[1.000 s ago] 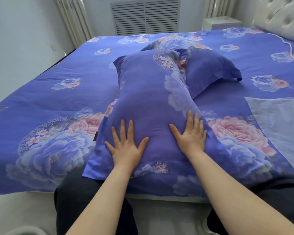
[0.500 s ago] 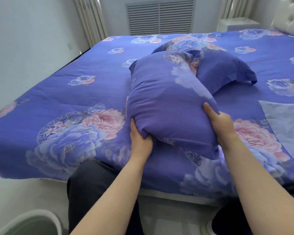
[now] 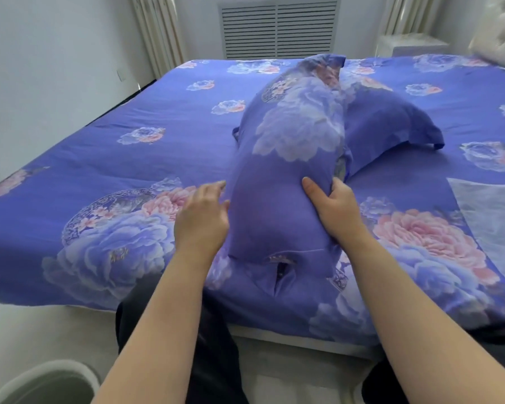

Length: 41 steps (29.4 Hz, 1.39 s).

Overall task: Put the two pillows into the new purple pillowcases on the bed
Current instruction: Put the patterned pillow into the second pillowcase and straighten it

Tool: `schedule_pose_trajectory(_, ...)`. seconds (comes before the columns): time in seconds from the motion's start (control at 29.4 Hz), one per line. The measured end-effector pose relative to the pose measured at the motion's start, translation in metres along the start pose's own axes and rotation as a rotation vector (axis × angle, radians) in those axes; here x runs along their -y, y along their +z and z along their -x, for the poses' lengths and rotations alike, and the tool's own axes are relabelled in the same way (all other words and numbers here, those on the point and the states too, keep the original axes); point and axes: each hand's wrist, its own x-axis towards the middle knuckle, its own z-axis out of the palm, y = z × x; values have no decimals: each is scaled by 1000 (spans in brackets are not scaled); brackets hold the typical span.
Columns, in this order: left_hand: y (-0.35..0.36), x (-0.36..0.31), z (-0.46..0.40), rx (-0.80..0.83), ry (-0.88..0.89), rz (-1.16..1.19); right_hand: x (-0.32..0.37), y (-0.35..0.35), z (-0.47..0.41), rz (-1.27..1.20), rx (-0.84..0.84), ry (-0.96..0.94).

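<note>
A pillow in a purple flowered pillowcase [image 3: 286,158] stands raised on edge over the bed [image 3: 129,158], its far end tilted up. My right hand [image 3: 333,208] grips its right side, thumb on the front and fingers curled behind. At the pillow's left side my left hand [image 3: 201,217] touches it with loosely spread fingers, slightly blurred. The case's open end with a slit hangs at the near bottom. A second pillow in a purple case [image 3: 391,123] lies behind and to the right, partly hidden.
A pale grey cloth [image 3: 490,211] lies on the bed at the right. A white round bin rim [image 3: 41,380] shows at the lower left on the floor. A tufted headboard [image 3: 499,33] and a white nightstand [image 3: 411,45] stand at the far right.
The pillow went from lying flat under both palms to being lifted and turned on edge. My left hand came out from under it to its left side; my right hand keeps its grip.
</note>
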Motion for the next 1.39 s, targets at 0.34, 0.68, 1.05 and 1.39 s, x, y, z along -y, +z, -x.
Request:
schedule_pose_trajectory(0.34,-63,1,-7,13,-84,140,11,41,-27,-173,153,218)
schedule_pose_trajectory(0.68,-78,87,7,231,-283,37,-34,126,1,-72,533,724)
schedule_pose_trajectory(1.05,-20,82,-1,-118,-11,418,24,84,-26,27,-101,-53)
schedule_pose_trajectory(1.39,50,53,24,264,-116,443,13,0,-21,730,-68,-177)
